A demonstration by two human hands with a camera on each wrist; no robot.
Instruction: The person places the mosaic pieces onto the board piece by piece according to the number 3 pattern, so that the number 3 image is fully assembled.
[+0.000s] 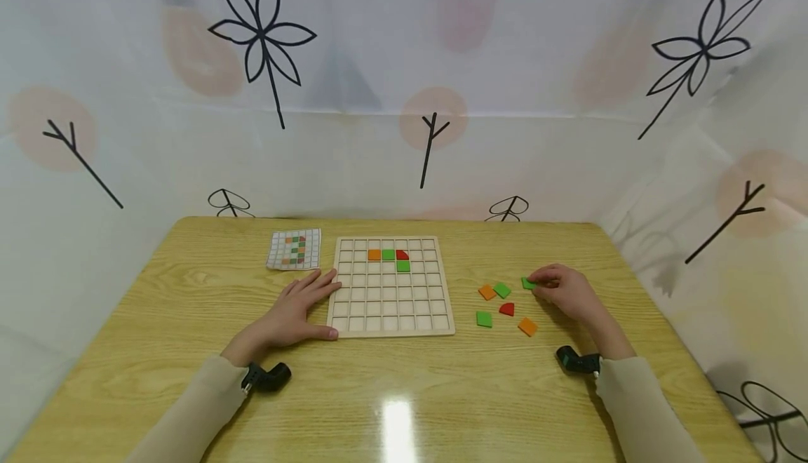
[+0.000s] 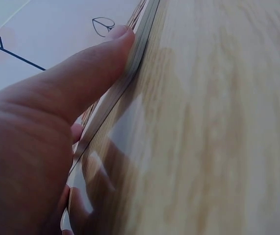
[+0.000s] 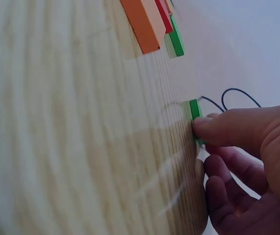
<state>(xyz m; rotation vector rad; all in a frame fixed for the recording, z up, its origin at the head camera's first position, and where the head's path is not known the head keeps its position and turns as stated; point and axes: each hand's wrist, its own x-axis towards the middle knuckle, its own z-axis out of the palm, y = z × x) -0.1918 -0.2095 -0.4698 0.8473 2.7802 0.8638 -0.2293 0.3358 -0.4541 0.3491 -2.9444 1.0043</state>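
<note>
A square wooden grid board lies mid-table, with an orange square tile, two green square tiles and a red quarter-round tile in its upper cells. My left hand rests at the board's left edge, fingers spread, thumb near the lower corner. In the left wrist view the thumb lies along the board's side. Over on the right, my right hand pinches a green square tile between thumb and fingers. The right wrist view shows the thumb on that green tile, close to the tabletop.
Between board and right hand lie loose tiles: a green one, another green one, two orange ones and a red quarter-round. A paper pattern card sits left of the board. Patterned cloth hangs around the table.
</note>
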